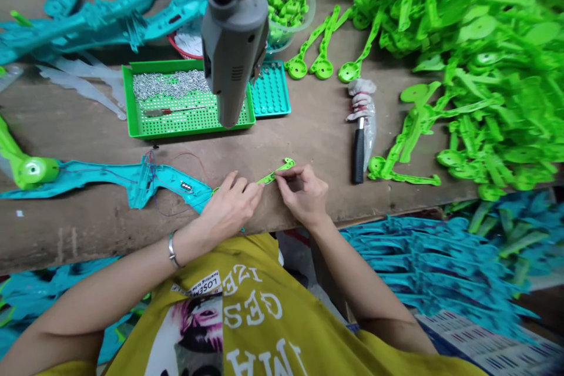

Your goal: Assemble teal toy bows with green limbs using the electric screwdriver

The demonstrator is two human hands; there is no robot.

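So the person had both hands down near the front edge of the table (264,147), working over one slim green part (267,178). It lay between the hands, angled up to the right, with its hooked end showing past the fingers. The right hand (307,195) had its grip pinched pretty much closed on that part, thumb and index finger close together; can't tell if anything tiny was in there too. The left hand (232,205) was palm down with bent fingers touching the same part's near end, but its thumb was hidden, so no telling how closed that grip was. Just left of it, a long blue shell (106,174) with thin wires stretched along the table, its tip by the left hand. Beyond sat a green tray (176,124) of metal screws, a grey power tool (235,41) hanging over it, and a black-handled hammer (358,153) off right, near the big green pile (484,70).
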